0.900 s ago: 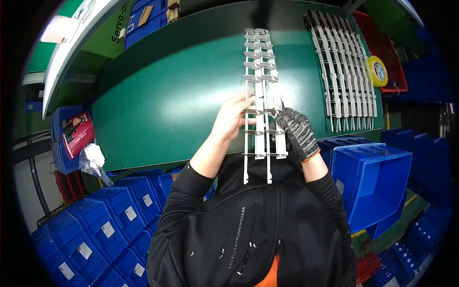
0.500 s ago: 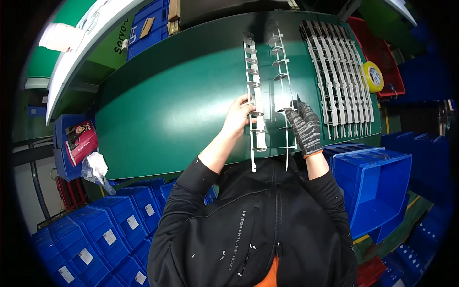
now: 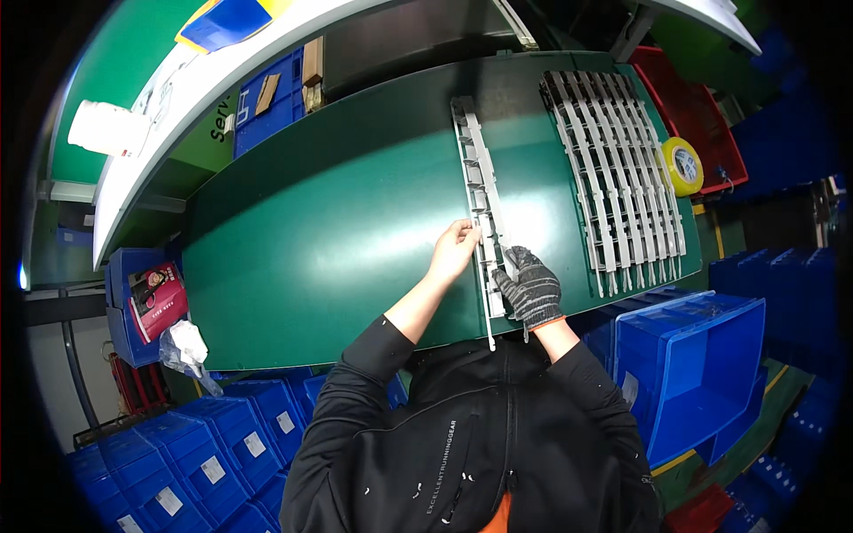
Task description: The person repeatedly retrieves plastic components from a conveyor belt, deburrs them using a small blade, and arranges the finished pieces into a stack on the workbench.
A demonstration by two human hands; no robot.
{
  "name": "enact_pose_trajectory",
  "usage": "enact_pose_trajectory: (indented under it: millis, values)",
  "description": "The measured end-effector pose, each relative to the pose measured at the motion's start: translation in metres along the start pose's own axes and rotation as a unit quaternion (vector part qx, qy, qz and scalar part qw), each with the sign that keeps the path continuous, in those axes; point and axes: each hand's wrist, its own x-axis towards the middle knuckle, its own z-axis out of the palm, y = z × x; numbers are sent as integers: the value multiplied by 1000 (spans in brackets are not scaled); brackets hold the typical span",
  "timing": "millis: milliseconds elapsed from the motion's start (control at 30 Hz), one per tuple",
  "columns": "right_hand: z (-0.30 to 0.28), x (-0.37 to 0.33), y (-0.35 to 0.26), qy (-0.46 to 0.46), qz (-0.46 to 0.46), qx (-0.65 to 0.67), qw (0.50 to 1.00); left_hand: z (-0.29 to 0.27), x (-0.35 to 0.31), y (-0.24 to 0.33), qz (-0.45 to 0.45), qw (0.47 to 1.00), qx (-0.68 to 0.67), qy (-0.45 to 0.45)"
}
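A long pale strip assembly, made of narrow rails with grey cross pieces between them, lies lengthwise on the green table, its near end reaching past the front edge. My bare left hand pinches its left rail around the middle. My right hand, in a grey-black knit glove, is closed at the right side of the assembly's lower part; its fingertips are partly hidden against the rails.
Several similar strips lie side by side at the right. Beyond them are a yellow tape roll and a red bin. Blue crates stand at the lower right, more at the lower left. A pink package sits at the left.
The two railed pieces stood apart before; the right one has come left against the other, and they now lie together. My gloved right hand has moved left and nearer to me.
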Motion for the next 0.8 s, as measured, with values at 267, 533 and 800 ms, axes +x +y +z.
enact_pose_trajectory:
  millis: [267, 533, 800]
  values:
    - [-13, 21, 22, 6, 17, 2, 1000, 16, 31, 32, 4, 996, 80, -33]
    - [-34, 32, 49, 25, 23, -8, 999, 47, 60, 58, -20, 970, 232, -69]
    - [-56, 33, 56, 10, 53, -18, 998, 83, 87, 71, 59, 955, 288, 44]
